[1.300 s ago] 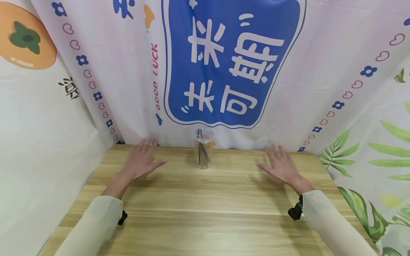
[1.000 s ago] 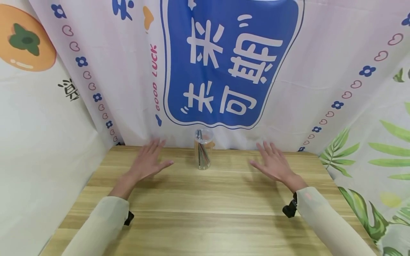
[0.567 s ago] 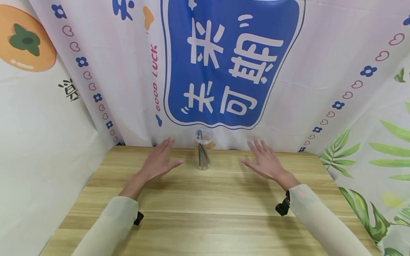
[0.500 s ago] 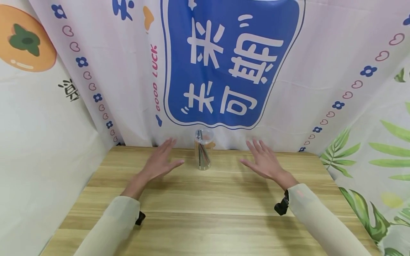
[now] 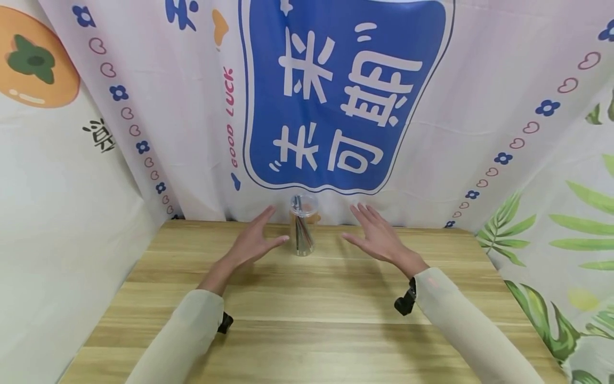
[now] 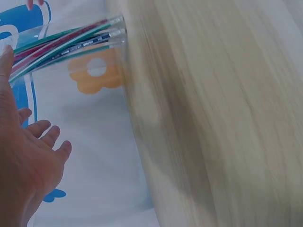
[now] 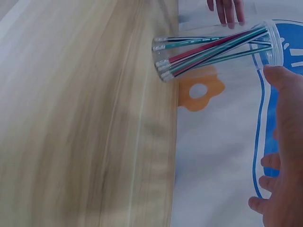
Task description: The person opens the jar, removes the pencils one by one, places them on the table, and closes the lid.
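A clear cylindrical container [image 5: 304, 226] stands upright near the table's back edge, holding several pencils [image 7: 213, 52] in green, red and dark colours. Just left of it is my left hand [image 5: 251, 242], fingers extended and thumb spread toward the container, with a small gap between. On the other side my right hand [image 5: 379, 234] is farther off, its fingers also straight and spread. Neither hand holds anything. In the left wrist view the container's pencils [image 6: 66, 45] lie beyond my thumb, and part of the container runs out of frame.
The wooden table [image 5: 307, 320] reaches back to a hanging cloth [image 5: 201, 160] with a blue printed panel. Cloth walls close in the left and right sides. A black wrist camera [image 5: 406, 301] sits on the right wrist, and another [image 5: 225, 322] on the left.
Both hands have moved inward toward the container, the left one to the right and the right one to the left. The container stays in place, and the fingers remain spread.
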`<state>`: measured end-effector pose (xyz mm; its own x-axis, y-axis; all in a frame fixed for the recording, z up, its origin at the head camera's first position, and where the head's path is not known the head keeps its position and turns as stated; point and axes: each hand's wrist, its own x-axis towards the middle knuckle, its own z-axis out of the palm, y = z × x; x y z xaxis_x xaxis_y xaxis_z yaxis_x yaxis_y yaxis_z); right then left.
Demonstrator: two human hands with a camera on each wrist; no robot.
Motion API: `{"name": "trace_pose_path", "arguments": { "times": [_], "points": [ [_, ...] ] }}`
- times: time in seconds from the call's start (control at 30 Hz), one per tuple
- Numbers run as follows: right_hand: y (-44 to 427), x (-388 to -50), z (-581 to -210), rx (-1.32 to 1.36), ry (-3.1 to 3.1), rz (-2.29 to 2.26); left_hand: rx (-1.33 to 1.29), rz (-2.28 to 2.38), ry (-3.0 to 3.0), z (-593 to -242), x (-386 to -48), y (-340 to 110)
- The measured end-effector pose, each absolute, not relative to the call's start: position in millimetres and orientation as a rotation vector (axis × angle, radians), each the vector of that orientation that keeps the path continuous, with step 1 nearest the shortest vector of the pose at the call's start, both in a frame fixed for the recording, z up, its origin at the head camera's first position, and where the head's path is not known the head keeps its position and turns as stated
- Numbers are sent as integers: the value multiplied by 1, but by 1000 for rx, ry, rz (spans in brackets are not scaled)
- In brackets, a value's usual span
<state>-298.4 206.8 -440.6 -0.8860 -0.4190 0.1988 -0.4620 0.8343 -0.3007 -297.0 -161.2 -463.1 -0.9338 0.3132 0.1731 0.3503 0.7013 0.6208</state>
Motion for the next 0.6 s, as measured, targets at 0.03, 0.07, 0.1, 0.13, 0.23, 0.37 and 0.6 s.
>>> {"name": "trace_pose_path", "arguments": {
  "times": [0.03,0.07,0.1,0.13,0.23,0.37,0.6],
  "points": [
    [205,-299,-440,702,-2886,545,-548,-1085,-2840,-462,-298,-159],
    [203,-301,-439,710,-2881,572,-544,-1120,-2828,-462,-298,-157],
    [200,-302,-439,715,-2878,600,-540,-1143,-2816,-461,-299,-155],
    [198,-303,-437,723,-2872,637,-537,-1167,-2804,-460,-300,-154],
    [190,-308,-435,752,-2845,732,-533,-1214,-2767,-457,-303,-148],
    [177,-314,-430,752,-2818,824,-537,-1267,-2721,-452,-306,-141],
    [158,-321,-423,748,-2767,987,-566,-1410,-2641,-446,-311,-129]
  ]
}}
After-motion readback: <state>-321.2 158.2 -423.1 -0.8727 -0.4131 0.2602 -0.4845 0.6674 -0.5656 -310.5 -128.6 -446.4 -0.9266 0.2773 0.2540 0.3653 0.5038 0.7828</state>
